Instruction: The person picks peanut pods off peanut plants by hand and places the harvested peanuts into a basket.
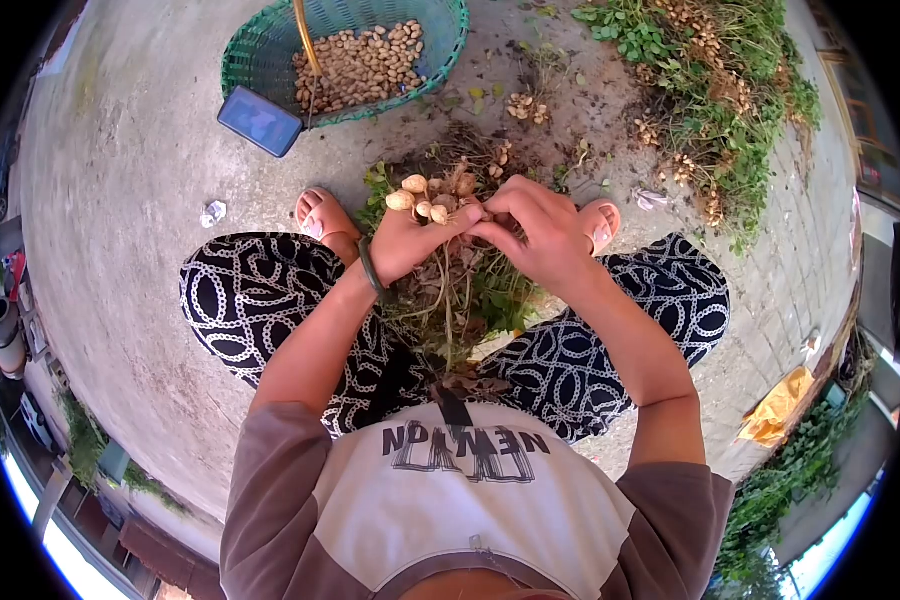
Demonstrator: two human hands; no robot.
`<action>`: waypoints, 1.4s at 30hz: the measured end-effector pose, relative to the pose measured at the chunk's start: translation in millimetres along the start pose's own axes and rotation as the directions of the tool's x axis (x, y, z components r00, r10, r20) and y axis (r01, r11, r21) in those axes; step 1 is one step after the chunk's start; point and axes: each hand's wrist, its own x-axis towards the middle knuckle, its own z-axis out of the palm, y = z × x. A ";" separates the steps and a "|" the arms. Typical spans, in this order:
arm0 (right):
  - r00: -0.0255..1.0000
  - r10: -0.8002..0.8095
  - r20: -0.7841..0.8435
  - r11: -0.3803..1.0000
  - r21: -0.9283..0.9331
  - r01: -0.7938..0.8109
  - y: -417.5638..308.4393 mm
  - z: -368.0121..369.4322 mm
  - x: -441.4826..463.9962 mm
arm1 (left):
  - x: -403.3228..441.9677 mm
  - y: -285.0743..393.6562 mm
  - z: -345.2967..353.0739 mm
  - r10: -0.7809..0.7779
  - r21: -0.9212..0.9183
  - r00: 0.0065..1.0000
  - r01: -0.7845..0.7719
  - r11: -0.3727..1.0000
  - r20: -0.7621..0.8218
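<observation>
My left hand (407,243), with a dark bangle at the wrist, is closed round the roots of a peanut plant (452,310). Several pale peanuts (401,200) stick out above its fingers, and the stems and leaves hang down between my knees. Close against the left thumb, my right hand (540,232) pinches thumb and fingertips together at the root cluster. Whatever lies between those right fingertips is hidden. More uprooted plants and roots (470,150) lie on the ground just beyond both hands.
A green woven basket (245,62) of loose peanuts (360,70) stands ahead to the left, a phone (260,121) at its near rim. A heap of peanut plants (715,110) lies ahead right. Crumpled white scraps (213,213) and a yellow bag (776,408) are on the concrete.
</observation>
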 end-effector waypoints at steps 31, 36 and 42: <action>0.994 0.019 0.104 0.973 -0.230 0.006 -25.3 4.3 13.0 | 1.9 -15.0 4.6 0.259 0.956 0.953 -0.211 0.203 0.155; 0.968 0.147 0.201 0.986 -0.102 -0.129 -13.0 18.0 -1.0 | 2.0 -18.0 8.3 0.209 0.980 0.977 -0.080 0.182 0.042; 0.798 0.505 0.328 0.375 0.749 -0.546 -21.5 -16.8 12.3 | 9.2 -29.4 -5.0 0.303 0.959 0.950 -0.009 0.282 -0.080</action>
